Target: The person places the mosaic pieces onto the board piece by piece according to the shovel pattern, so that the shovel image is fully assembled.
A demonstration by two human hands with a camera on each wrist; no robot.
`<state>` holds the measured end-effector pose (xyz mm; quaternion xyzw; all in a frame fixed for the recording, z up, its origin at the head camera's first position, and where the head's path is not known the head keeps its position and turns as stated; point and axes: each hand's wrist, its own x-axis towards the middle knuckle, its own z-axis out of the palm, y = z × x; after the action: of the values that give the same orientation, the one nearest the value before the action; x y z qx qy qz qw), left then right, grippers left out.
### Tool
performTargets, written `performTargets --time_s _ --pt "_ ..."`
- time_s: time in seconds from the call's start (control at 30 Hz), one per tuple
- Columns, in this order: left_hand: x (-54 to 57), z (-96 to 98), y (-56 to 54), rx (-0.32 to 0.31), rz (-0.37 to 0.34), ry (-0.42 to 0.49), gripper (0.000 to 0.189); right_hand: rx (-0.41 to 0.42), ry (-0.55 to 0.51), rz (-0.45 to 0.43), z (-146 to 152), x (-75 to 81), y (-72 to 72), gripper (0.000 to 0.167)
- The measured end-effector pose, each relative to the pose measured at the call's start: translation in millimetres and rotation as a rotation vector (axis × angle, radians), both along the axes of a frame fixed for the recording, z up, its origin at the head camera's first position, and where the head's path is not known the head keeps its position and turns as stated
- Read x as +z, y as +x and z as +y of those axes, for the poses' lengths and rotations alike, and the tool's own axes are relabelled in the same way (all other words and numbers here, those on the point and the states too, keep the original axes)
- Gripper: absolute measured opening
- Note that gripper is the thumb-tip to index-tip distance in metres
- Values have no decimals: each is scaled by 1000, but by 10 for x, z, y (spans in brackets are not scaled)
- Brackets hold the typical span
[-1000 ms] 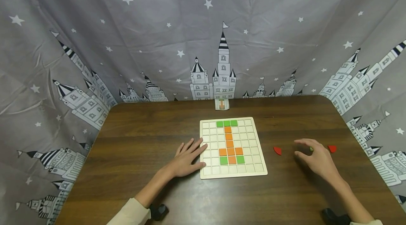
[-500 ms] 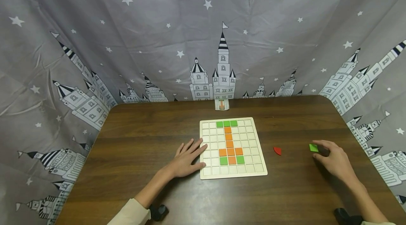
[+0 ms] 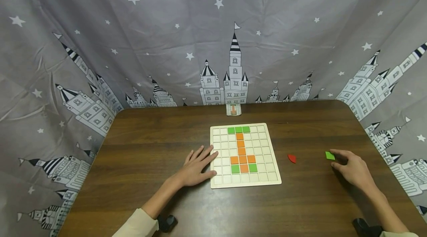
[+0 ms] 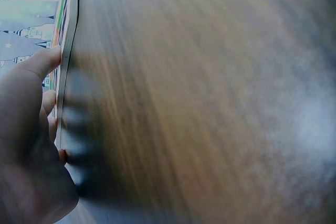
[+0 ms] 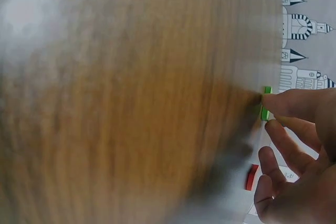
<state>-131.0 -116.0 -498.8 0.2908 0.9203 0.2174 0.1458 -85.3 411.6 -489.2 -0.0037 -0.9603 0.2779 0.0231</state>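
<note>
My left hand (image 3: 195,168) lies with spread fingers on the left edge of a pale square grid board (image 3: 267,166). In the left wrist view its fingertips meet the board's edge. Green tiles (image 3: 235,169) and orange tiles (image 3: 241,151) fill some of the board's cells. To the right, my right hand (image 3: 351,168) pinches a small green square tile (image 3: 330,155) at the table, thumb on the near side and index finger on the far side. The right wrist view shows the thumb in front of the green tile (image 5: 266,113); its other fingers are loosely bent.
A red quarter-round piece (image 3: 291,158) lies between the board and my right hand. Another red piece (image 5: 252,177) shows below the hand in the right wrist view. A small pattern card (image 3: 233,109) stands at the back edge of the wooden table (image 3: 150,125).
My right hand has drawn back to the right, bringing the green tile into view and covering the rightmost red piece. The left hand and board have stayed put.
</note>
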Motion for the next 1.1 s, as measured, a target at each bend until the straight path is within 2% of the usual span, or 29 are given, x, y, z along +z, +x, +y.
performTargets --time_s 0.5,0.83,1.1 --pt "-3 -2 -8 -3 2 -5 70 22 29 61 11 -33 -14 33" --pt "9 4 -2 1 -5 -8 70 18 38 7 -23 22 -18 30" --pt "-2 0 0 -1 -1 -5 69 32 27 54 -151 52 10 29"
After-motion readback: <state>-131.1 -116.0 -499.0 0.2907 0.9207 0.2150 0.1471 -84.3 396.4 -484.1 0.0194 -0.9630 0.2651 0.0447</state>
